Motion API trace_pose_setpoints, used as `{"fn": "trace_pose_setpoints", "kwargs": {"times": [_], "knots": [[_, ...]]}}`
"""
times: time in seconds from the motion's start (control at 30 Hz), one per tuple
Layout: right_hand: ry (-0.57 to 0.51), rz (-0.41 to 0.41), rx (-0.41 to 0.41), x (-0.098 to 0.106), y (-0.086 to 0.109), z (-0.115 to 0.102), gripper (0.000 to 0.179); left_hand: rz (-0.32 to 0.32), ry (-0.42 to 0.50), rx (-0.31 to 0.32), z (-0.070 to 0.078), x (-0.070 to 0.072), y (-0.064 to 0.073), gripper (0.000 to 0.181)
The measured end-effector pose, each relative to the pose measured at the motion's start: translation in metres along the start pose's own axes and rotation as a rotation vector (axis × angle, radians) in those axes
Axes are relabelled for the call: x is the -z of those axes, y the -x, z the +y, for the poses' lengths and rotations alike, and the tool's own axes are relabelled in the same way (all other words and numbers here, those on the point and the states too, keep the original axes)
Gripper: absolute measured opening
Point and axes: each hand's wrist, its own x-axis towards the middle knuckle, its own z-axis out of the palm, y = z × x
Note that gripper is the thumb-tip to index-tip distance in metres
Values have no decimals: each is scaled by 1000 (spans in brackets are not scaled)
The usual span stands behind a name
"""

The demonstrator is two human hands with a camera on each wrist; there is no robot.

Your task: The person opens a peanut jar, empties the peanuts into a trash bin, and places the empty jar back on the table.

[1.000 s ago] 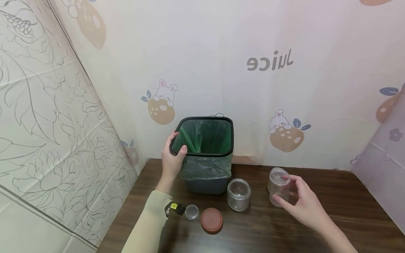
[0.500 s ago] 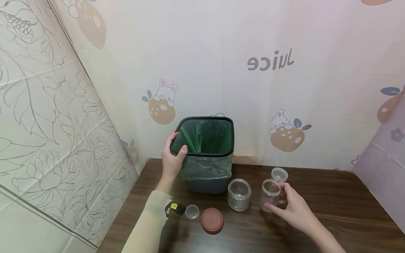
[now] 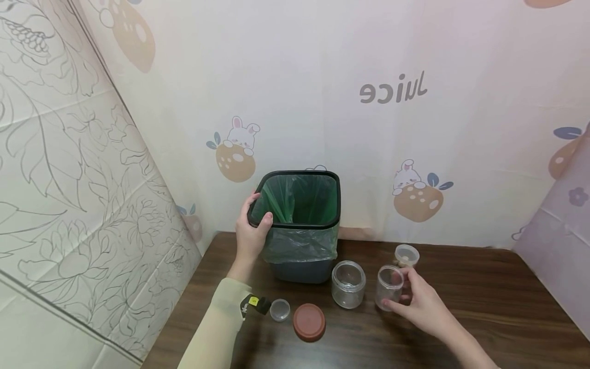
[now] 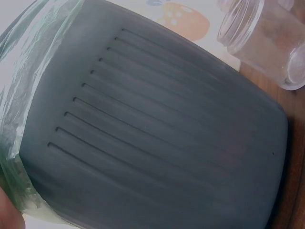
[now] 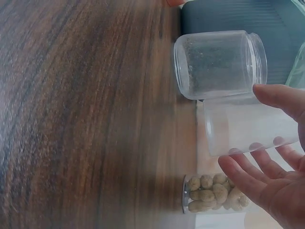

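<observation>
My left hand (image 3: 252,233) grips the black rim of a dark grey trash bin (image 3: 301,270) at its front left corner. A green bag lines the bin (image 4: 157,119) and folds over its rim. My right hand (image 3: 421,307) holds a clear, narrow jar (image 3: 388,287) upright by its sides, thumb in front and fingers behind. In the right wrist view the held jar (image 5: 248,124) has nothing in it, and its base is a little off the tabletop. Just left of it stands a wider clear jar (image 3: 348,288), open at the top, beside the bin.
Behind my right hand stands a clear container (image 3: 407,254) holding tan, nut-like pieces (image 5: 217,193). Nearer me, a reddish-brown lid (image 3: 309,321) and a small round clear piece (image 3: 279,310) lie on the dark wooden table (image 3: 359,343). A printed curtain (image 3: 313,102) hangs behind.
My right hand has carried the narrow jar left and toward me, next to the wider jar, uncovering the container behind. My left hand and the bin have stayed in place.
</observation>
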Motion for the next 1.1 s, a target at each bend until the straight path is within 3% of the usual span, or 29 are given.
{"fn": "trace_pose_setpoints", "kwargs": {"times": [0.5,1.1], "knots": [[5,-37,-34,-6,0,6,67,-2,-4,3,0,0,1,68],[-2,-148,-55,-12,4,13,68,8,11,0,-1,-2,1,68]]}}
